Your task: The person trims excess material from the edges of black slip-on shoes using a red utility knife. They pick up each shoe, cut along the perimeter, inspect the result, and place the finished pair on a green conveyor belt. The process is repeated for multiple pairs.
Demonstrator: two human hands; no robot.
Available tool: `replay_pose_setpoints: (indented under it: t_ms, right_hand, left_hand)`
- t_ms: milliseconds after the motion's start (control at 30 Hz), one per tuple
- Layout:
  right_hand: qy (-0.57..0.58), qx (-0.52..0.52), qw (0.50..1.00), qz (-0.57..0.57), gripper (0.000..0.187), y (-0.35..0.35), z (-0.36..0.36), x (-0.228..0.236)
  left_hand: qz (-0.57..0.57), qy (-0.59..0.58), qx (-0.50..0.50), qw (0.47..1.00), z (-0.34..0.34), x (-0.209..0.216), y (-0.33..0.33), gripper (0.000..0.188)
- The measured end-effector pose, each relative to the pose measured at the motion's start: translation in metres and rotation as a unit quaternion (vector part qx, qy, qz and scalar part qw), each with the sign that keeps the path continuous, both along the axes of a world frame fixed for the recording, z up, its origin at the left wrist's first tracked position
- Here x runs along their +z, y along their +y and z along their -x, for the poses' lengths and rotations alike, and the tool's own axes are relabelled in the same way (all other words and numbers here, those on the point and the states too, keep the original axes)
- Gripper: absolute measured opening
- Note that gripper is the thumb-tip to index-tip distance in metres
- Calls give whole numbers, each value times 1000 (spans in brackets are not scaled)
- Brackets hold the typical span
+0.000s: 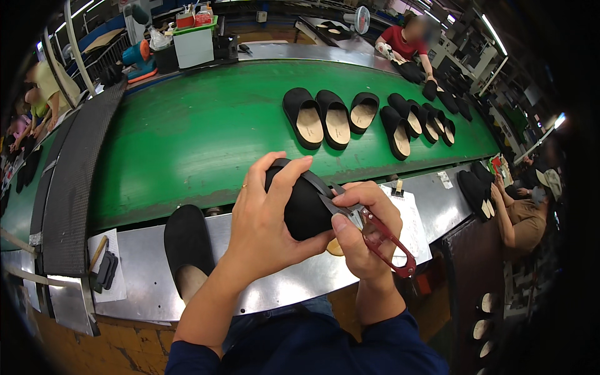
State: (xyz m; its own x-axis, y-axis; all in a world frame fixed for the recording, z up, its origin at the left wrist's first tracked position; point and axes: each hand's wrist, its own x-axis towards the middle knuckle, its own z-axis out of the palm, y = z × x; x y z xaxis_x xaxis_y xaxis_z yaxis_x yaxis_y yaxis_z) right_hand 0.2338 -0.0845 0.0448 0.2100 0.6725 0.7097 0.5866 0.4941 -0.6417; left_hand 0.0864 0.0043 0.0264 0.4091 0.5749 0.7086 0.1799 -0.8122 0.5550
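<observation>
My left hand (259, 219) is wrapped round a black clog (307, 209), lifted above the metal ledge with its dark upper toward me. In my right hand (369, 250) are red-handled thread snips (357, 216). Their blades rest at the clog's edge, close to my right thumb and fingers; whether a thread lies between them is too small to tell. Another black clog (186, 237) with a tan insole lies on the ledge, left of my left forearm.
Beyond the ledge (287, 290) runs a green conveyor belt (187, 137) carrying several black clogs (336, 122). White papers (409, 219) lie to the right; a dark brush-like tool (107, 270) is at the left. Co-workers handle shoes at the far right (409, 44) and right side (525, 215).
</observation>
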Motion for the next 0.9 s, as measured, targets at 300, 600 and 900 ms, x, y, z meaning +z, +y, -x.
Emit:
replay_pose_setpoints:
  t_ms: [300, 600, 900]
  right_hand:
    - [106, 7, 994, -8, 13, -15, 1, -8]
    - [218, 3, 974, -61, 43, -9, 35, -40]
    - [111, 5, 989, -94, 53, -6, 45, -67]
  left_hand:
    - [5, 23, 22, 999, 7, 3, -1, 91]
    - [-13, -11, 59, 998, 22, -7, 13, 90]
    - [12, -91, 91, 992, 35, -16, 15, 36]
